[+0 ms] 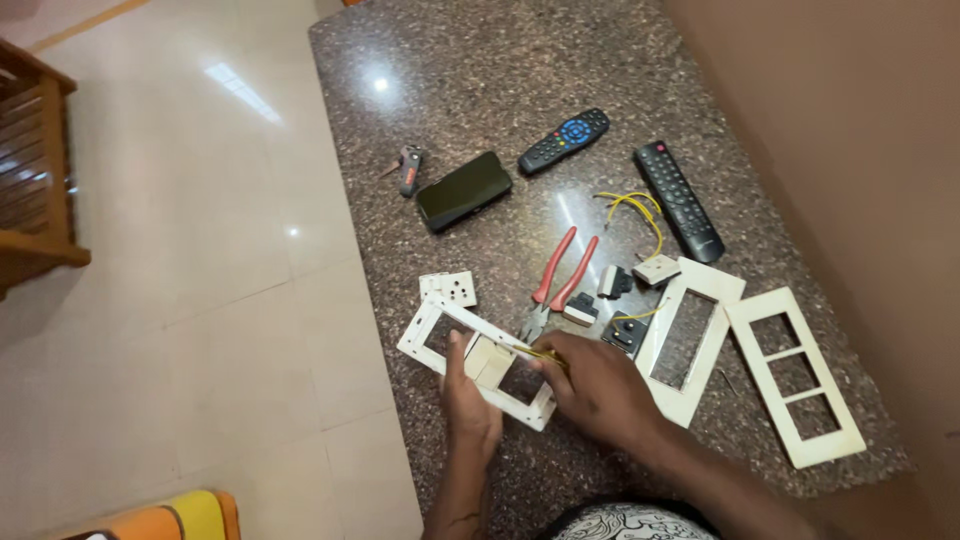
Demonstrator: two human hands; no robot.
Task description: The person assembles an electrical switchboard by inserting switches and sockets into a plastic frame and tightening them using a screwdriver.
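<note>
My left hand (466, 398) grips the near edge of a white switch-plate frame (430, 327) that lies on the dark granite counter (480, 120), thumb pressed on a cream switch module (487, 361) seated in it. My right hand (598, 385) pinches a thin yellow wire or tool (541, 352) at that module. Red-handled pliers (560, 278) lie just beyond the frame.
A white socket module (450, 289), loose switch modules (615, 282), yellow wires (640, 212) and two white cover frames (700, 300) (800, 375) lie right. Farther back are a phone (464, 190), two remotes (563, 141) (679, 200) and a small tool (409, 170). The counter edge drops to tiled floor (200, 300) left.
</note>
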